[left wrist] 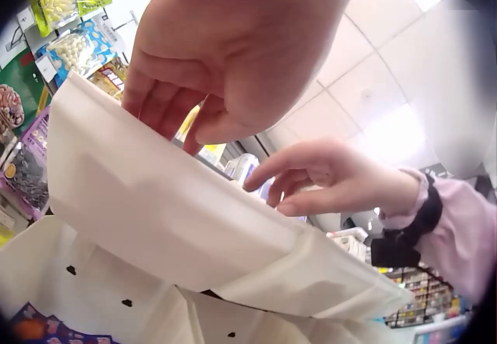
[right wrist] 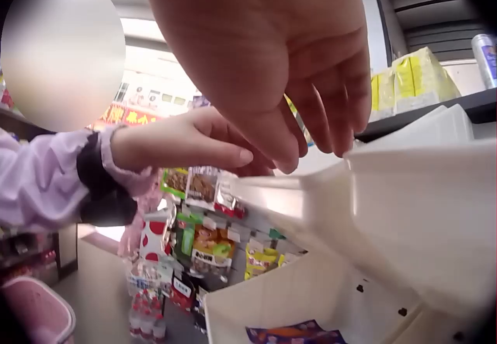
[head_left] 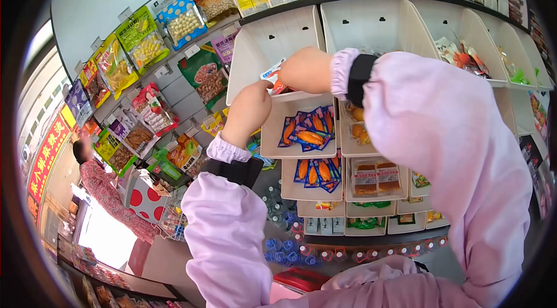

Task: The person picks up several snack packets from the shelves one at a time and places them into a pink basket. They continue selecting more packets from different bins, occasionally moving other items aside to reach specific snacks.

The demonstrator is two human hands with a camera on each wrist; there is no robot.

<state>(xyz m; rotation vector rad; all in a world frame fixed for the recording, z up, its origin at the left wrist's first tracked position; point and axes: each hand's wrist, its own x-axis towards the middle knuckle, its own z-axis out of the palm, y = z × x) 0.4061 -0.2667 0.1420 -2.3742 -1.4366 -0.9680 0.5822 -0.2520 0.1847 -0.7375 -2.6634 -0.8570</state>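
Orange-and-white, a small snack packet (head_left: 272,77) sits at the front lip of the top white bin (head_left: 272,35), squeezed between 2 hands. The left hand (head_left: 249,112) is just under it, its fingers (left wrist: 167,103) bent over the bin's wall; whether they pinch the packet I cannot tell. The right hand (head_left: 306,70) reaches in from above, its fingers (right wrist: 334,111) hanging loose with nothing in them. In the bin below lie blue packets (head_left: 307,128). Hanging snack bags (head_left: 139,41) fill the wall to the left, and another person (head_left: 107,192) stands well apart by the doorway.
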